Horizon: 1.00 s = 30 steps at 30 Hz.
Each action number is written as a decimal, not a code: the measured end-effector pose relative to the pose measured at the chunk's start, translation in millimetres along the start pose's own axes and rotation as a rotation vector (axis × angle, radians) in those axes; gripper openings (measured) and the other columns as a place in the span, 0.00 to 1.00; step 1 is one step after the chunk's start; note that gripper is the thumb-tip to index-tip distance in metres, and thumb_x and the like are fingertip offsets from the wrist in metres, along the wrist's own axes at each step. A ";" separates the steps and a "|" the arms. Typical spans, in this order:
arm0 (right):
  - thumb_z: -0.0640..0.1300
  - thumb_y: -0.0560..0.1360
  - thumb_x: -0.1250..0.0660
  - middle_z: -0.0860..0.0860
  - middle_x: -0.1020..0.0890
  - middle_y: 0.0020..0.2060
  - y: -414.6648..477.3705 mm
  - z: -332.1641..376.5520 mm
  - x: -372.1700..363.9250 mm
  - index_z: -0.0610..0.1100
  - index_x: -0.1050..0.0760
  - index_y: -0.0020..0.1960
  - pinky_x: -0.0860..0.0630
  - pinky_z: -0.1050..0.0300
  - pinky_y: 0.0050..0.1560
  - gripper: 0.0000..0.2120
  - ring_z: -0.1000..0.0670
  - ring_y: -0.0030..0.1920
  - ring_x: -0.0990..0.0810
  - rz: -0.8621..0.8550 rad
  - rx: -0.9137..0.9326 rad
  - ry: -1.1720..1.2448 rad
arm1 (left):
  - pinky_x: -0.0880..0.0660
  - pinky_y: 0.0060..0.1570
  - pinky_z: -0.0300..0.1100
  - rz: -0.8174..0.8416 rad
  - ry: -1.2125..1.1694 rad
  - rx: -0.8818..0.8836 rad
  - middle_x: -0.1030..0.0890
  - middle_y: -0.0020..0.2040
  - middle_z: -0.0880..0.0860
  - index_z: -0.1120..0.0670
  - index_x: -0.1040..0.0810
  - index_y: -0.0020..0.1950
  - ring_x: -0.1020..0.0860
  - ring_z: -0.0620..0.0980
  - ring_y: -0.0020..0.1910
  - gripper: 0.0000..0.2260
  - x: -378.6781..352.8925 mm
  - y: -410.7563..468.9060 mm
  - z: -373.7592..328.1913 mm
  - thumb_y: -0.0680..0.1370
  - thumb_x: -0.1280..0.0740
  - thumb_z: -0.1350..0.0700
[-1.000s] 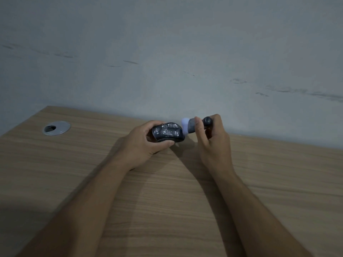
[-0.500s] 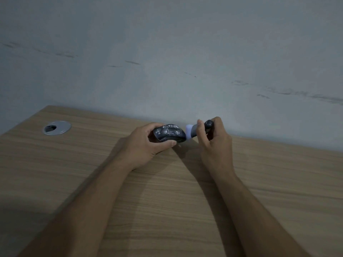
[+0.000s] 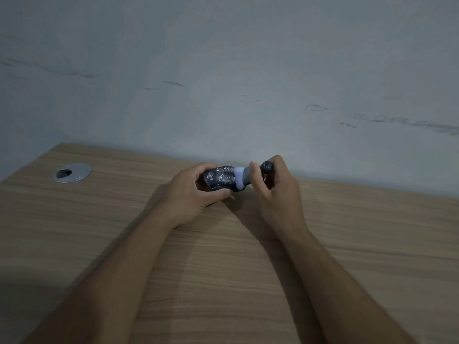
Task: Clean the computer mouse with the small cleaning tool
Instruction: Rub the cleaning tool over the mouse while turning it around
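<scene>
Both hands are up at the far edge of the wooden desk (image 3: 347,244), close to the grey wall (image 3: 223,70), and they're working together. The left hand (image 3: 191,194) is wrapped around the computer mouse (image 3: 219,180), thumb along the near side, fingers curled over the far side, gripping it firmly just above the desk surface, its glossy dark face turned up toward us with pale smears or reflections across it. The right hand (image 3: 275,192) is clenched around the small cleaning tool (image 3: 248,176), a dark stubby handle with a rounded knob poking out past the knuckles, thumb pressed on the shaft. Its whitish brush end sits right against the right-hand end of the mouse, touching it. The two hands are very near each other, almost knuckle to knuckle. Off to the left, well apart from the action, there's a silver cable grommet (image 3: 72,172) set into the desk
</scene>
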State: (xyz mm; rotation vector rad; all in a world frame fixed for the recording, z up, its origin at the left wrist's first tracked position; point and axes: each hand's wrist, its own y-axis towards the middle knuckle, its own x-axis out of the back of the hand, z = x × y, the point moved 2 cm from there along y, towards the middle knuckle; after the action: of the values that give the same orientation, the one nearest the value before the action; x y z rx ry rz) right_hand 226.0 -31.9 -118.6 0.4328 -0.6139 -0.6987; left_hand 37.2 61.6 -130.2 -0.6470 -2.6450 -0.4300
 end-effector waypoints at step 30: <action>0.46 0.83 0.29 0.57 0.30 0.28 5.2 -6.6 1.6 0.46 0.34 0.41 0.36 0.64 0.33 0.17 0.58 0.29 0.32 -0.051 -0.095 0.003 | 0.16 0.63 0.46 0.013 -0.046 -0.009 0.10 0.57 0.44 0.45 0.15 0.67 0.11 0.44 0.57 0.24 -2.9 3.2 8.5 0.72 0.15 0.50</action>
State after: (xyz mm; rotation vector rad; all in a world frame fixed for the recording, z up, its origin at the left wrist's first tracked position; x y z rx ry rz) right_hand 233.6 -28.4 -120.0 0.3618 -0.5660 -0.7722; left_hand 38.7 66.4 -138.3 -0.6849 -2.6823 -0.4287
